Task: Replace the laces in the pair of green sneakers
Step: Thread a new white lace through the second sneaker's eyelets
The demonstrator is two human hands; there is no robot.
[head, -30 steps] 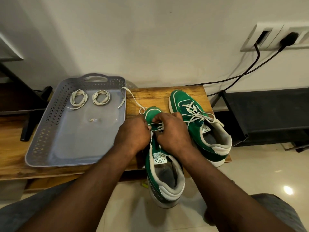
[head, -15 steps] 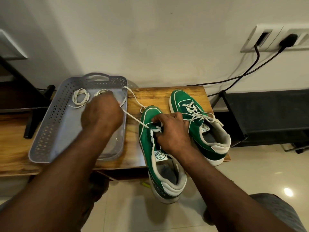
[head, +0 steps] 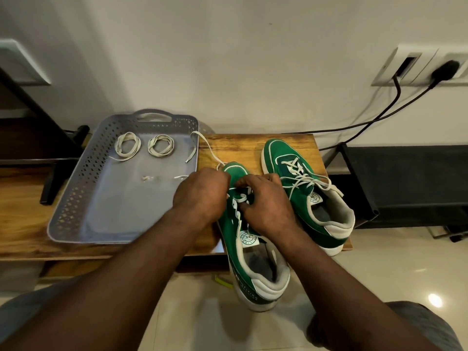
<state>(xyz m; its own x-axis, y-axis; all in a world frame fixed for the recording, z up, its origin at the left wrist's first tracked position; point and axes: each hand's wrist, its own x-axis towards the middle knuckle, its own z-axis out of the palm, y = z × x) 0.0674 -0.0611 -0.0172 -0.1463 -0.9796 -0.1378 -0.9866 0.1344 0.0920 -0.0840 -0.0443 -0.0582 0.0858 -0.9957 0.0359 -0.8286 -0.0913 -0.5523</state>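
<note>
Two green sneakers stand on the wooden bench. The near sneaker [head: 253,254] hangs over the bench's front edge, heel toward me. My left hand [head: 201,192] and my right hand [head: 266,201] meet over its eyelets, fingers curled on its white lace [head: 239,198]. The loose end of that lace [head: 202,140] trails left over the tray's rim. The far sneaker [head: 311,196] sits to the right, laced loosely. Two coiled laces [head: 128,145] [head: 161,145] lie at the back of the grey tray [head: 76,193].
The wooden bench [head: 243,145] stands against a white wall. Black cables [head: 379,117] run from wall sockets [head: 417,69] at the upper right. A black shelf [head: 410,183] stands right of the bench, and a small scrap [head: 147,178] lies in the tray.
My left hand has come back from over the tray, where it was pulling the lace out to the left, to the near sneaker's eyelets. My right hand has stayed on the sneaker.
</note>
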